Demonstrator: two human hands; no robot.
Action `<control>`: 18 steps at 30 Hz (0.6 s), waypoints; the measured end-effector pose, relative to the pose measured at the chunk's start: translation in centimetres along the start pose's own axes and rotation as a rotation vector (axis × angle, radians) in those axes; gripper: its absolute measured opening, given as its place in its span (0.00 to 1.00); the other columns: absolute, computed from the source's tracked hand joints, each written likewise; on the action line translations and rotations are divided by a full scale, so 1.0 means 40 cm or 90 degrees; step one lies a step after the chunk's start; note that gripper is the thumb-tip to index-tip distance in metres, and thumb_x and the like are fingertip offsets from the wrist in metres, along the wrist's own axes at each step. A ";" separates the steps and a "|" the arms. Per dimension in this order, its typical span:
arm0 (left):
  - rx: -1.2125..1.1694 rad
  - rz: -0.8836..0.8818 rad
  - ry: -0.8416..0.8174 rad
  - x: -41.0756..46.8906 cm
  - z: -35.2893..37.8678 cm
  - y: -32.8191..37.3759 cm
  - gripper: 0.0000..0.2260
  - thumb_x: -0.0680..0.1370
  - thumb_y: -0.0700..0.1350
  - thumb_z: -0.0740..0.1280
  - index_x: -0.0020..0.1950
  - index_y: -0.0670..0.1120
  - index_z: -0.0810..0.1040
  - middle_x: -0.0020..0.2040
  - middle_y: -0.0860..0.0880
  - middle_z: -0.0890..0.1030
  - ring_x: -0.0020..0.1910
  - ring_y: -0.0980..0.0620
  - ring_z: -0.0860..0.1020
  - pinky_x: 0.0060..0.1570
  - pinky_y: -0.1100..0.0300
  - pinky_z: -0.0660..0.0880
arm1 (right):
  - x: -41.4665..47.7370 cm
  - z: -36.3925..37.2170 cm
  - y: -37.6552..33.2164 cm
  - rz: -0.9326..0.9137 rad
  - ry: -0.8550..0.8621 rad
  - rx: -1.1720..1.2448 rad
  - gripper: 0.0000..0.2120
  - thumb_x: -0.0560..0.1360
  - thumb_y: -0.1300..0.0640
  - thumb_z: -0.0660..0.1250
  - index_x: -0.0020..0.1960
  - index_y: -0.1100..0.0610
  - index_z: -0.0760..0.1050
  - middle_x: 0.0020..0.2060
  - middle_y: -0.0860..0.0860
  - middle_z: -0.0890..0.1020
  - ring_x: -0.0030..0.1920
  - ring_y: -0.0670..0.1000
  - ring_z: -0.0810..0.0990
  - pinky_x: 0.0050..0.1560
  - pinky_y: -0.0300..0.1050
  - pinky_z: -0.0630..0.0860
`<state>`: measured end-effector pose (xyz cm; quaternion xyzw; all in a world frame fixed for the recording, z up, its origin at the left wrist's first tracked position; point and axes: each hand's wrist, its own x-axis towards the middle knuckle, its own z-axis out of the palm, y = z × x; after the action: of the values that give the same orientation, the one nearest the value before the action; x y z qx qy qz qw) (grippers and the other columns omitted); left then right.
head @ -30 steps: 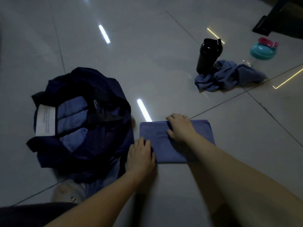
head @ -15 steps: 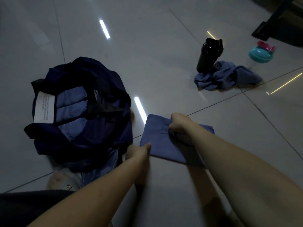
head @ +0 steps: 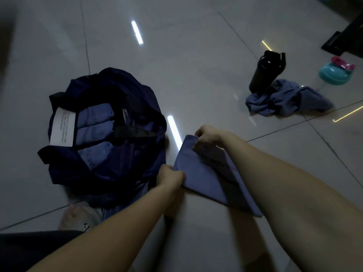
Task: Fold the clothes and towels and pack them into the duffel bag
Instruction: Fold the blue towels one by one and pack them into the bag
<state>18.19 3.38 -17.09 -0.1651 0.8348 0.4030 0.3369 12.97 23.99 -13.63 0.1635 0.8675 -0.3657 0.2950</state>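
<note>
A folded blue towel (head: 204, 177) is lifted off the tiled floor, tilted, its left edge raised. My left hand (head: 170, 176) pinches its near left corner and my right hand (head: 208, 135) pinches its far left corner. Just left of it sits the open dark navy duffel bag (head: 137, 91). Inside the bag lie three folded light blue items (head: 94, 130) side by side next to a white label (head: 62, 127). A crumpled blue cloth (head: 288, 99) lies unfolded on the floor at the far right.
A black bottle (head: 265, 72) stands against the crumpled cloth. A teal bottle with a pink lid (head: 334, 72) lies further right, near dark furniture (head: 345, 36) in the corner. My bare foot (head: 76, 217) shows below the bag. The floor is glossy grey tile.
The towel lay flat under both palms a second ago. Both hands have since gripped its left edge and lifted it, tilting it toward the bag.
</note>
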 end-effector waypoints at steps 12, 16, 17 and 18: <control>-0.164 0.455 -0.038 -0.191 -0.205 0.415 0.08 0.74 0.38 0.75 0.50 0.35 0.82 0.44 0.43 0.83 0.41 0.53 0.80 0.38 0.66 0.76 | -0.367 -0.310 -0.029 -0.222 0.343 0.371 0.06 0.77 0.70 0.68 0.48 0.62 0.79 0.38 0.51 0.83 0.36 0.41 0.82 0.40 0.36 0.79; -0.170 0.610 -0.001 -0.268 -0.234 0.459 0.06 0.72 0.44 0.75 0.43 0.44 0.80 0.37 0.51 0.81 0.36 0.58 0.77 0.37 0.66 0.73 | -0.455 -0.340 -0.045 -0.278 0.437 0.366 0.08 0.75 0.73 0.66 0.41 0.63 0.77 0.29 0.47 0.77 0.32 0.45 0.75 0.36 0.39 0.72; -0.160 0.626 0.005 -0.270 -0.234 0.453 0.06 0.72 0.43 0.75 0.43 0.44 0.80 0.37 0.51 0.81 0.36 0.57 0.77 0.39 0.64 0.74 | -0.466 -0.335 -0.040 -0.282 0.441 0.361 0.05 0.74 0.73 0.66 0.41 0.66 0.77 0.31 0.51 0.76 0.34 0.48 0.74 0.38 0.42 0.71; -0.150 0.625 0.003 -0.269 -0.232 0.439 0.06 0.72 0.42 0.76 0.43 0.43 0.80 0.37 0.49 0.81 0.37 0.56 0.77 0.40 0.61 0.75 | -0.474 -0.324 -0.032 -0.278 0.441 0.353 0.05 0.74 0.72 0.66 0.41 0.66 0.76 0.32 0.54 0.74 0.35 0.50 0.73 0.38 0.44 0.70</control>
<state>12.33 7.05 4.40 0.2094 0.7635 0.6050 0.0849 21.90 31.28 6.27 0.1621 0.7987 -0.5600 -0.1489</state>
